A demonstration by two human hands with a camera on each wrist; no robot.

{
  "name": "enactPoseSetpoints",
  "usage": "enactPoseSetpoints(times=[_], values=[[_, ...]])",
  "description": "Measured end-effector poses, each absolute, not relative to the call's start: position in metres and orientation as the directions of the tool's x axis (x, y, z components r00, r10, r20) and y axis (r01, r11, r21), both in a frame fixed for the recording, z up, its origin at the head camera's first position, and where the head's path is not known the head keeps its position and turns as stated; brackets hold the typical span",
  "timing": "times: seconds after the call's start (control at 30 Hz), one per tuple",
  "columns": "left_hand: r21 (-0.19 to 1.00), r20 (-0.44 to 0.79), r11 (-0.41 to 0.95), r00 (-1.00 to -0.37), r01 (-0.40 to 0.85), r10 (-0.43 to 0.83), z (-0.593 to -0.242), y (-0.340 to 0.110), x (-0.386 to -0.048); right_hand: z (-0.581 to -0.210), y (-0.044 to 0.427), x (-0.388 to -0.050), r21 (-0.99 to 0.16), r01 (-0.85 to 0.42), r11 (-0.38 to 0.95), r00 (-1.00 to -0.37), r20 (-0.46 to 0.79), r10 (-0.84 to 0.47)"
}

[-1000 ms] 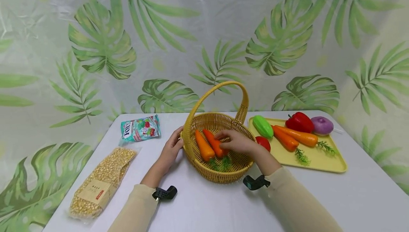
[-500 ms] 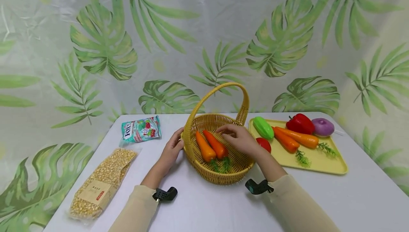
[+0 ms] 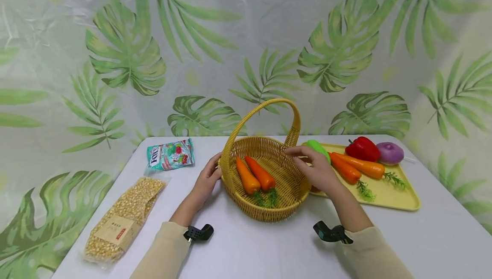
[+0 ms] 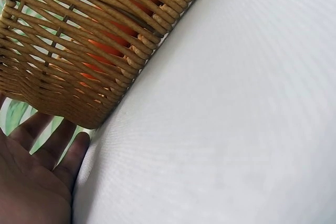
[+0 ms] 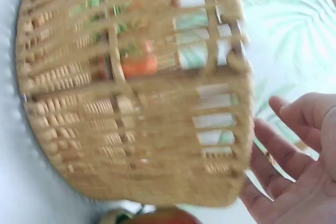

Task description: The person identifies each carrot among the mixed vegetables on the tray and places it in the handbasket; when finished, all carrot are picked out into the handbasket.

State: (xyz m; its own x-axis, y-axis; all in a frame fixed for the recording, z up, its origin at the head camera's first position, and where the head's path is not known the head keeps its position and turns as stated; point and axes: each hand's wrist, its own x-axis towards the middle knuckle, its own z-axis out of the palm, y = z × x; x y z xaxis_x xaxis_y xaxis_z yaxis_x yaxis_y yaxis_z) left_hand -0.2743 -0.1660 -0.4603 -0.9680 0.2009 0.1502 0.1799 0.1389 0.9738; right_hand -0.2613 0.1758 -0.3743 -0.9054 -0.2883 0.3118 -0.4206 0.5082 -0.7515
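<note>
A yellow wicker basket (image 3: 265, 215) with a tall arched handle stands mid-table. Two orange carrots (image 3: 246, 176) with green tops lie in its left half. My left hand (image 3: 204, 184) rests against the basket's left side near the handle's foot; in the left wrist view its fingers (image 4: 73, 153) reach along the outside of the weave. My right hand (image 3: 316, 172) hovers at the right rim with fingers loosely bent and nothing in them. In the right wrist view, a red round thing (image 5: 165, 216) shows below the basket; in the head view my right hand mostly covers it.
To the right, a yellow tray (image 3: 396, 200) bears a green vegetable (image 3: 318, 148), two more carrots (image 3: 359, 165), a red bell pepper (image 3: 363, 149) and a purple onion (image 3: 390, 152). Leftward lie a FOX'S candy bag (image 3: 171, 155) and a bag of corn kernels (image 3: 128, 210).
My right hand has let go of the right-hand carrot in the basket, lifted away, and moved right to the rim. My left hand has stayed at the basket's left side.
</note>
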Motion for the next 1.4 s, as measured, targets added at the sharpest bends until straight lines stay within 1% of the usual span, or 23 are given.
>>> enactPoseSetpoints(times=[0.23,0.67,1.07,1.23,1.4], values=[[0.973,0.157,0.133,-0.965,0.187,0.209,-0.461,-0.165,-0.274,-0.368,0.198,-0.262,-0.771,-0.354,0.529,-0.934,0.264,-0.240],[0.972,0.156,0.142,-0.965,0.188,0.213,-0.460,-0.167,-0.273,-0.372,0.232,-0.266,-0.781,-0.255,0.570,-0.957,0.119,-0.265],[0.972,0.161,0.137,-0.963,0.193,0.216,-0.459,-0.167,-0.274,-0.374,0.254,-0.268,-0.757,-0.253,0.602,-0.952,0.085,-0.293],[0.974,0.157,0.127,-0.963,0.188,0.219,-0.460,-0.167,-0.274,-0.377,0.262,-0.270,-0.721,-0.255,0.645,-0.956,0.089,-0.278],[0.973,0.161,0.127,-0.963,0.191,0.217,-0.461,-0.166,-0.274,-0.376,0.266,-0.270,-0.713,-0.232,0.662,-0.964,0.076,-0.256]])
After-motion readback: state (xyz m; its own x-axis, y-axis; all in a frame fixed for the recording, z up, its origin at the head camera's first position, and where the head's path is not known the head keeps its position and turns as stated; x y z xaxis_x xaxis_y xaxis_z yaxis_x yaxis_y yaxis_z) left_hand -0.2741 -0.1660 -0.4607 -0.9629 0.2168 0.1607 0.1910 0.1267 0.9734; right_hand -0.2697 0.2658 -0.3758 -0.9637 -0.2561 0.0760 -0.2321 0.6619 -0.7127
